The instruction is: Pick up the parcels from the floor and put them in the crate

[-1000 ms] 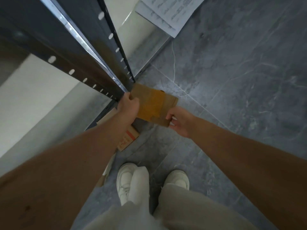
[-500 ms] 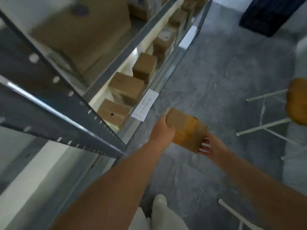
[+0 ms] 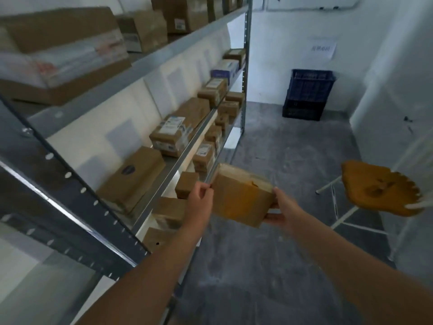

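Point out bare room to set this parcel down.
Bare grey floor runs between the grey metal shelving and the orange-seated stool, up to the blue plastic crate. The shelves are crowded with cardboard boxes. The left hand and right hand hold the brown cardboard parcel over the floor's near end.

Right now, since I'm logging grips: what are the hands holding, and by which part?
A brown cardboard parcel, held at both ends: the left hand pinches its upper left corner, and the right hand grips its right edge.
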